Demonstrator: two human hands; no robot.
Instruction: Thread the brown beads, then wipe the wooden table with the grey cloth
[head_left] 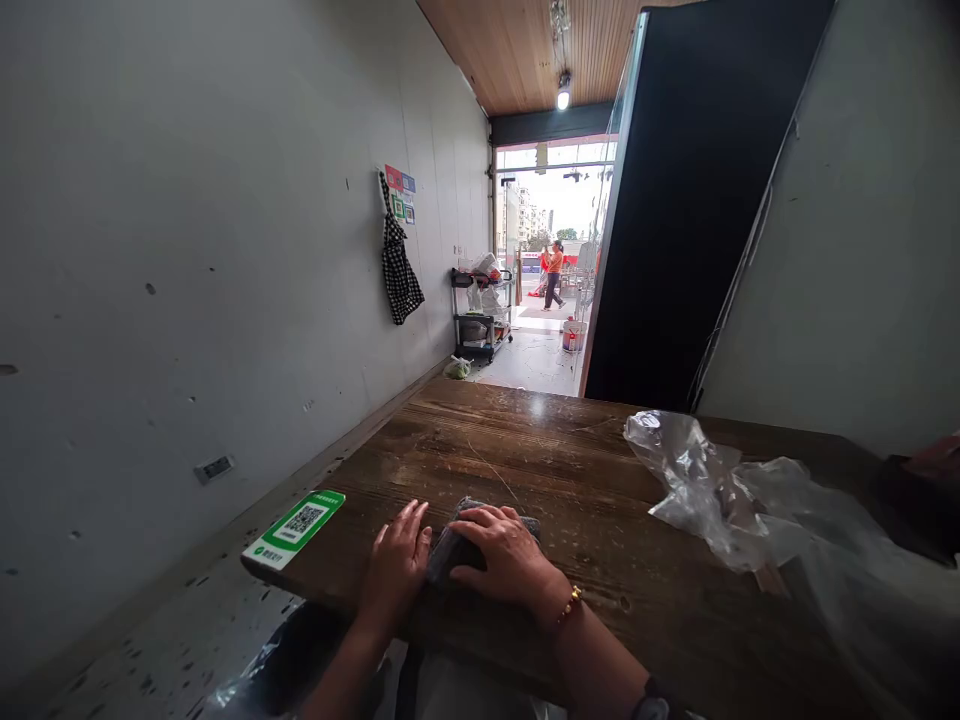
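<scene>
A dark grey cloth (pixel 450 550), bunched and folded, lies on the brown wooden table (pixel 585 470) near its front edge. My right hand (pixel 499 550) is over it, fingers curved across the top and thumb apart, gripping it against the wood. The palm side and the part of the cloth beneath are hidden. Just left of the cloth, my left hand (pixel 397 560) rests flat on the tabletop with its fingers stretched out and nothing in it. Its thumb is close to the cloth's edge; I cannot tell whether they touch.
A green QR-code card (pixel 296 528) lies at the table's left corner. Crumpled clear plastic (pixel 697 490) spreads over the right side. Beyond stand a loaded cart (pixel 484 315), a bucket (pixel 574 335) and a tall black panel (pixel 690 200). A person (pixel 553 275) is outside the doorway.
</scene>
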